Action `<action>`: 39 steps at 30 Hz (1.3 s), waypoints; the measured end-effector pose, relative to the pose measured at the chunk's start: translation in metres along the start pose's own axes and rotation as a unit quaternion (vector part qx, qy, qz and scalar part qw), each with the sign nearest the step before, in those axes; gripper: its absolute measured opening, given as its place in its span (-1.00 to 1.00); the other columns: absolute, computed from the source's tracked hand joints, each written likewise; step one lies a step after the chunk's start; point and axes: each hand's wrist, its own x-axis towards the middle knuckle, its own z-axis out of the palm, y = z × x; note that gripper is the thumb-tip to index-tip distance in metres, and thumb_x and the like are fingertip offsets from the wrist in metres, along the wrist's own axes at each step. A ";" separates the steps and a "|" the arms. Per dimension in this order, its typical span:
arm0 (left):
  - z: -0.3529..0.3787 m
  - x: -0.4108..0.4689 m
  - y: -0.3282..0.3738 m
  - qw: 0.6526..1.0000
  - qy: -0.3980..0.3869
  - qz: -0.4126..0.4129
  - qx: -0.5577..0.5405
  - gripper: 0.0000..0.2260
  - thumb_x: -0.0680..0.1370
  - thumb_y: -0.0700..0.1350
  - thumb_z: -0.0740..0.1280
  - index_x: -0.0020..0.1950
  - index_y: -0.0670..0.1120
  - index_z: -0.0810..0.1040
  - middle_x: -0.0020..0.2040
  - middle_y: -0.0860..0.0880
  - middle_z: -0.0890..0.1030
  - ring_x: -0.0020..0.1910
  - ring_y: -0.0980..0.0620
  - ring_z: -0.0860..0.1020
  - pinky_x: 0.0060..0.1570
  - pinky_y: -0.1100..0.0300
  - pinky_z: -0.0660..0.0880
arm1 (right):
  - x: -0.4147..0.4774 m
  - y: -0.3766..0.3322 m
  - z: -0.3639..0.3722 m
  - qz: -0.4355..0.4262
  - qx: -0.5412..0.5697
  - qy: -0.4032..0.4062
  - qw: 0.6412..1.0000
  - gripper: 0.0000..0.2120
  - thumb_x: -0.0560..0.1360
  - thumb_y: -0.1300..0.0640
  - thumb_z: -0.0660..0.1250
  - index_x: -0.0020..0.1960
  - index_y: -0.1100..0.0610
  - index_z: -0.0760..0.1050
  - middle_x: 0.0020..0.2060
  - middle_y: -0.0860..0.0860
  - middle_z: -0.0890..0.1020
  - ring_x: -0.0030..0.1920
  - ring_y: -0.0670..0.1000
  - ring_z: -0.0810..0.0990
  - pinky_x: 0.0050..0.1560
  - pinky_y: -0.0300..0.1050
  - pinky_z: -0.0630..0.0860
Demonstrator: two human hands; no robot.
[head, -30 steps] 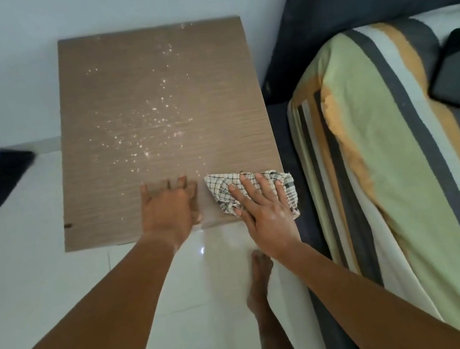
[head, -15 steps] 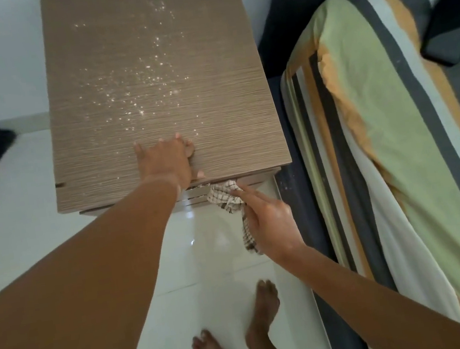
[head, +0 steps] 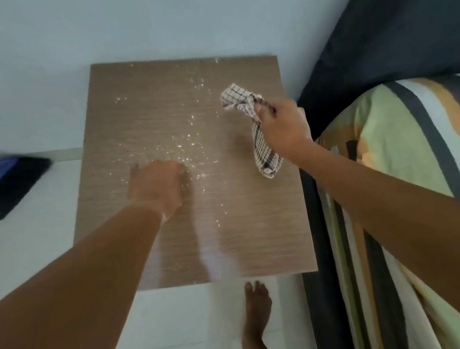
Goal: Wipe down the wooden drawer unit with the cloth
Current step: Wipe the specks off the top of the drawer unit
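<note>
The wooden drawer unit stands against the pale wall, seen from above, its top speckled with bright droplets around the middle. My left hand rests knuckles-up on the top, left of centre, with fingers curled and nothing in it. My right hand hovers over the right side of the top, gripping a checked white-and-dark cloth. One end of the cloth sticks up past my fingers and the other hangs down below my hand.
A bed with a striped green, orange and grey cover presses close on the right, with dark fabric behind it. A blue and black dustpan lies on the white tiled floor at left. My bare foot stands before the unit.
My right hand has come up from the unit's front edge with the cloth and now holds it above the right side of the top. My left hand stays planted on the top.
</note>
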 end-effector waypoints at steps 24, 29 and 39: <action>0.006 0.024 -0.010 0.997 -0.071 -0.008 0.023 -0.49 0.52 -0.12 0.43 0.44 0.16 0.42 0.37 0.12 0.52 0.30 0.04 0.51 0.52 -0.08 -0.08 | 0.152 -0.023 0.123 -0.157 -0.267 -0.089 0.947 -0.50 0.70 -0.07 -0.06 0.62 -0.06 0.03 0.62 0.00 0.09 0.62 0.10 -0.03 0.58 0.13 -0.12; 0.009 0.023 -0.014 0.996 -0.080 -0.001 0.029 -0.35 0.47 -0.06 0.49 0.50 0.18 0.33 0.44 0.12 0.46 0.36 0.00 0.47 0.51 -0.12 -0.01 | 0.081 -0.002 0.114 -0.237 -0.278 -0.141 0.920 -0.51 0.70 -0.10 -0.08 0.62 -0.11 0.04 0.61 -0.04 0.08 0.62 0.09 -0.04 0.57 0.07 -0.20; 0.018 -0.003 -0.049 0.985 -0.060 0.069 -0.144 -0.62 0.58 -0.01 0.36 0.40 0.14 0.47 0.29 0.00 0.61 0.25 -0.16 0.56 0.43 -0.23 0.22 | -0.118 0.043 0.116 -0.206 -0.284 -0.132 0.927 -0.46 0.66 -0.25 -0.05 0.61 -0.17 0.02 0.61 -0.11 0.04 0.62 0.04 -0.07 0.60 0.09 -0.16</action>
